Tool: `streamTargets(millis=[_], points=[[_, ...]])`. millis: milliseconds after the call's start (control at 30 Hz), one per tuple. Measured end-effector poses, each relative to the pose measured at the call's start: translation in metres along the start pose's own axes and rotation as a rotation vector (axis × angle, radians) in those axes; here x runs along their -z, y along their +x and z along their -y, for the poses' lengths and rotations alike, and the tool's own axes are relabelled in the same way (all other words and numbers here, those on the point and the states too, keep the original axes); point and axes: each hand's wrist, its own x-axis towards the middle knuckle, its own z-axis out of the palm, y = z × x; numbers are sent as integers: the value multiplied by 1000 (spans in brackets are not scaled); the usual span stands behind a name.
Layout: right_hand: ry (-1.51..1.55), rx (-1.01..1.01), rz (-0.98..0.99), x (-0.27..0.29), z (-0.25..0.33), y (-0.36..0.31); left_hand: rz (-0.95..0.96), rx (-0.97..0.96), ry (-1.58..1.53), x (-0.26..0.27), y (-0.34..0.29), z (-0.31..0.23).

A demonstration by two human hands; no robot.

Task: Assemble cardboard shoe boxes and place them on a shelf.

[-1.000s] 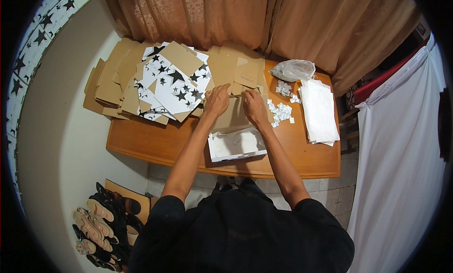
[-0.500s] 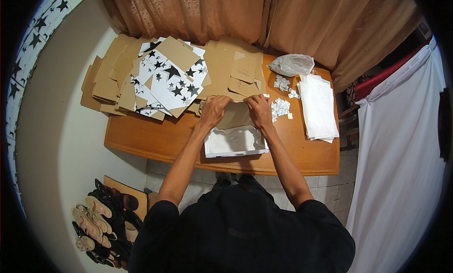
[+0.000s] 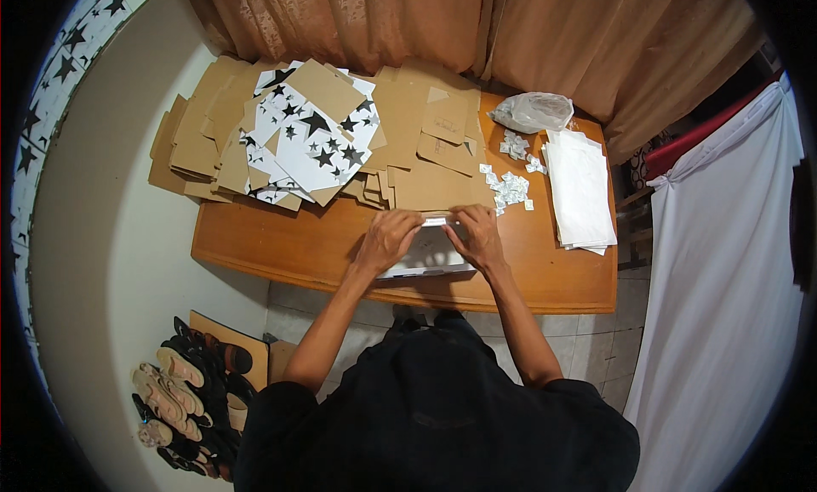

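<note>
A small cardboard box point(image 3: 425, 272), white inside, sits near the front edge of the wooden table. Its lid point(image 3: 435, 222) stands up at the far side, seen nearly edge-on. My left hand point(image 3: 388, 238) pinches the left part of the lid's upper edge. On the right part of that edge, my right hand point(image 3: 479, 235) has its fingers closed too. Both hands hide the box's side walls and part of its inside. Just beyond my right hand lies a scatter of small white packets point(image 3: 511, 188).
Flat brown cardboard pieces point(image 3: 404, 109) cover the table's back, with star-printed white sheets point(image 3: 311, 143) on top at the left. A clear plastic bag point(image 3: 532, 112) and a stack of white paper point(image 3: 579, 190) lie at the right. Shoes point(image 3: 183, 398) fill a rack at lower left.
Both hands have moved toward me with the lid's edge. The lid's broad brown face, visible before, now shows only as a thin edge, and more of the box is covered.
</note>
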Motion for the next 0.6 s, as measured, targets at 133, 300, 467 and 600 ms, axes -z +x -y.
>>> streamTargets(millis=[133,300,467,600], points=[[44,-67,158,0,8,-32,11,20,34,-8,-33,-17],[112,-101,264,-1,10,-53,53,75,70,-23,-59,-22],[83,-64,245,-18,5,-68,77,104,82,-37,-70,-17],[53,-97,251,-33,-1,-86,103,130,48,-49,-76,-13]])
